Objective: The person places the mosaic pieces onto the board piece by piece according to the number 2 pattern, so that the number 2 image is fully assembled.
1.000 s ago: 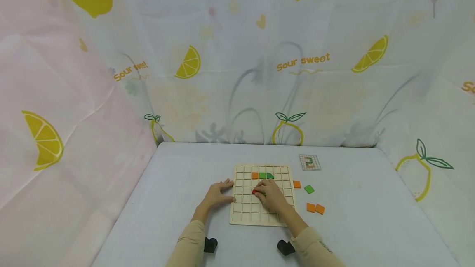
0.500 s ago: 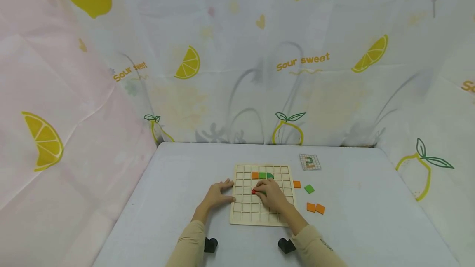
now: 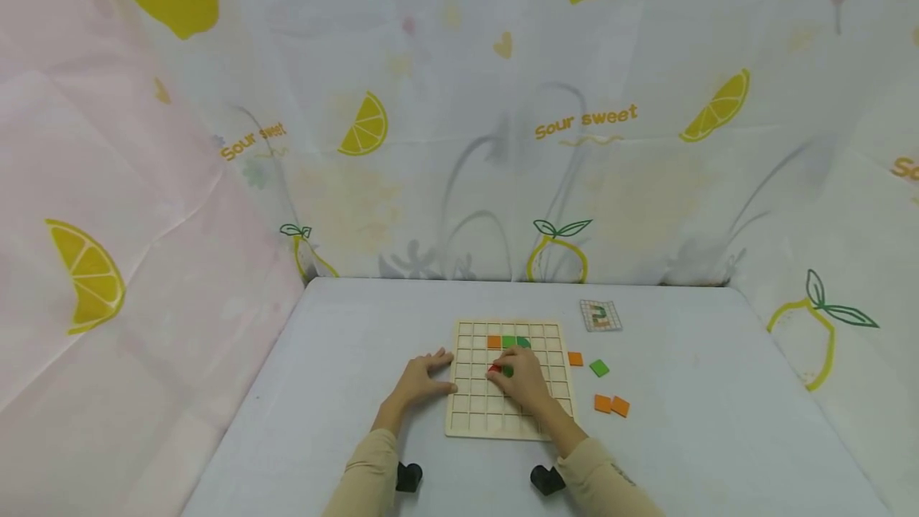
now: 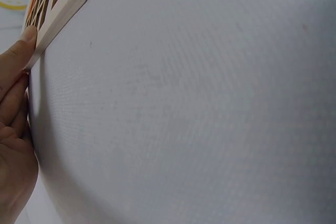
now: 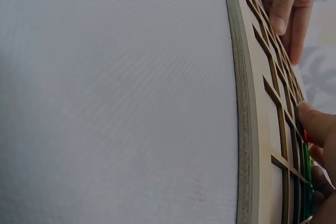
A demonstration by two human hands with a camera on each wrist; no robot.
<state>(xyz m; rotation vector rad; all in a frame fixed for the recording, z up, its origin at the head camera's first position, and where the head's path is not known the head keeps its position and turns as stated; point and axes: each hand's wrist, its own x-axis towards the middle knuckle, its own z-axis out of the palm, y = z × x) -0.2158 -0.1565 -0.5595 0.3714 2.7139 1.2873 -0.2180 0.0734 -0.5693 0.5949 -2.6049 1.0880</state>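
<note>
A pale wooden grid board (image 3: 470,422) lies flat on the white table. My left hand (image 3: 415,380) rests against its left edge, thumb on the rim and fingers extended. Over the middle of the board, my right hand (image 3: 527,381) pinches a small red tile (image 3: 494,369) at a grid cell. Just right of it, a green tile (image 3: 508,371) shows partly under the fingers. Farther up the board sit an orange tile (image 3: 494,341), a light green tile (image 3: 509,341) and a dark green rounded tile (image 3: 524,341) in a row. The right wrist view shows the red tile only as a sliver.
Right of the board lie an orange tile (image 3: 575,359), a loose green tile (image 3: 599,368) and two more orange tiles (image 3: 602,403). A gridded pattern card (image 3: 600,315) lies behind them. Black objects (image 3: 409,477) show beside both forearms. A lemon-print curtain (image 3: 459,182) surrounds the table.
My right fingers have shifted slightly at the red tile, which turns a little, and more of the green tile beside it shows. My left hand stays at the board's edge.
</note>
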